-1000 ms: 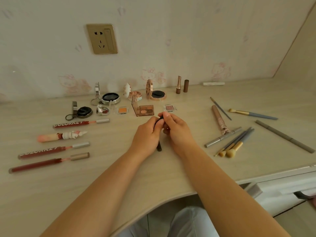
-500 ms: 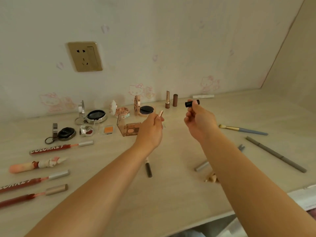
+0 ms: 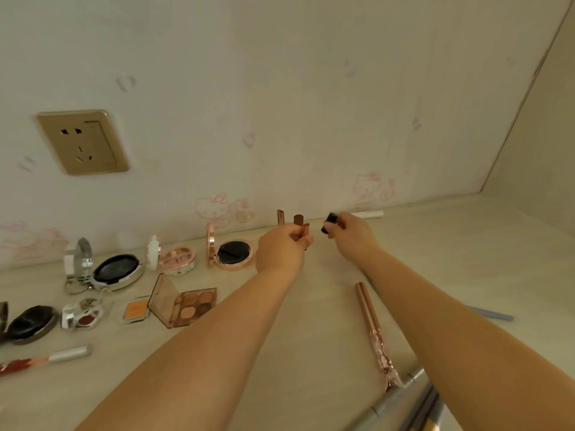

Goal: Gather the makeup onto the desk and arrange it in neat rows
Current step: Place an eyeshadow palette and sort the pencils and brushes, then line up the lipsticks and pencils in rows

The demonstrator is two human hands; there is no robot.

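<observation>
- The left hand [image 3: 281,245] pinches a slim rose-gold lipstick [image 3: 306,232] between thumb and curled fingers, holding it near upright above the back of the desk [image 3: 311,321].
- The right hand [image 3: 351,233] pinches a small black cap [image 3: 329,222] at its fingertips, a short gap to the right of the lipstick and apart from it.
- Just behind the left hand, against the wall [image 3: 280,88], stand an open lipstick tube [image 3: 280,217] and a brown cap [image 3: 298,219], side by side.
- A white stick [image 3: 370,214] lies along the wall behind the right hand.
- Left of the left hand sits an open rose-gold compact [image 3: 231,255] with a dark pan, its lid upright.
- Further left are a smaller pink compact [image 3: 177,259] and a silver compact [image 3: 116,270] with a dark pan and raised mirror.
- In front of these lie an open eyeshadow palette [image 3: 186,304], an orange pan [image 3: 135,311], a small clear case [image 3: 81,317] with red inside, and a dark oval compact [image 3: 29,325] at the left edge.
- A red lip gloss [image 3: 46,359] with a silver cap lies near the lower left.
- Between the forearms a long rose-gold wand [image 3: 373,331] lies pointing away from the wall.
- Grey pencils [image 3: 413,396] lie at the lower right, partly under the right forearm; a blue handle [image 3: 491,314] shows beyond that arm.
- A gold socket [image 3: 82,141] is set in the wall at upper left.
</observation>
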